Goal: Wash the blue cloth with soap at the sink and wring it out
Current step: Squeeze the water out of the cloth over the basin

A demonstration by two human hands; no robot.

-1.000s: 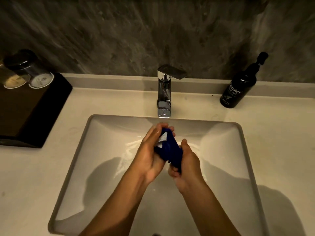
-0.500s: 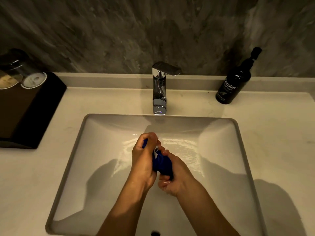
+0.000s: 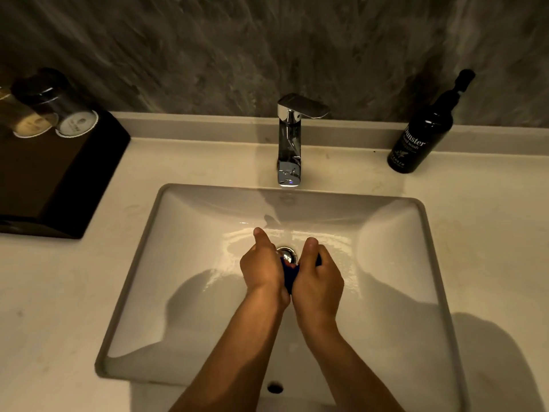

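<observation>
Head view: both hands — left hand (image 3: 263,270), right hand (image 3: 319,281) — squeeze blue cloth (image 3: 289,273) (mostly hidden).

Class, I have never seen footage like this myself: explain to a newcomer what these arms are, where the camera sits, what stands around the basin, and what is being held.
There is no machine here: these are a person's two bare arms. The single camera is worn on the person's head and looks forward and down, so the arms enter from the bottom edge. The left hand and right hand are pressed together over the white sink, both closed on a bunched blue cloth, of which only a sliver shows between them. Just beyond the hands is the chrome drain plug. Behind the sink stands a chrome faucet. On the counter, a dark hand wash bottle stands at the right, and a black tray carrying capped glasses sits at the left.
</observation>
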